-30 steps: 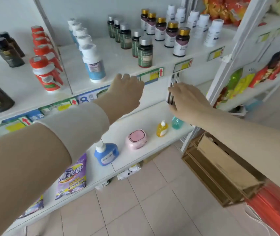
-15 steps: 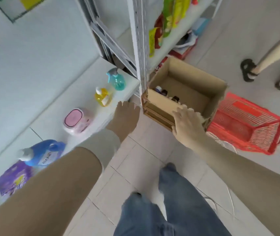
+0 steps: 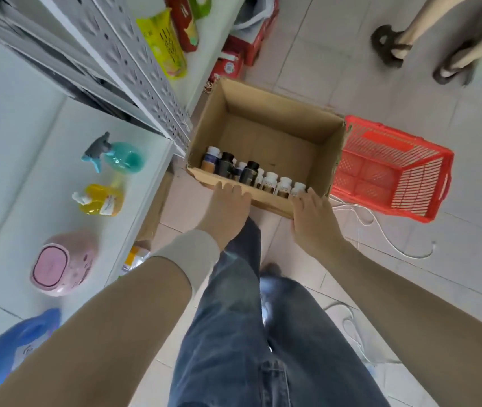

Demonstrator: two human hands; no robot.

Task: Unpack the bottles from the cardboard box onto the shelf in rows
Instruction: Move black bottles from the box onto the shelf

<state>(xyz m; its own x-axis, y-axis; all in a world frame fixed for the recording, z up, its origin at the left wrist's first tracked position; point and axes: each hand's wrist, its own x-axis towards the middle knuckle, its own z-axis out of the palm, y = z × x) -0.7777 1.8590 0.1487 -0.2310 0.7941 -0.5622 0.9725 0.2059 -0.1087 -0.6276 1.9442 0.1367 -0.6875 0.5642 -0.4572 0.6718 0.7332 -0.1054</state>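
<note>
Left hand, right hand reach down — fingers straight (empty) — to cardboard box.

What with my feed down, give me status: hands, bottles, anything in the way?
Left hand and right hand open, empty, at near wall of cardboard box. Bottles upright inside along that wall. Nothing over them; red basket beside box.
</note>
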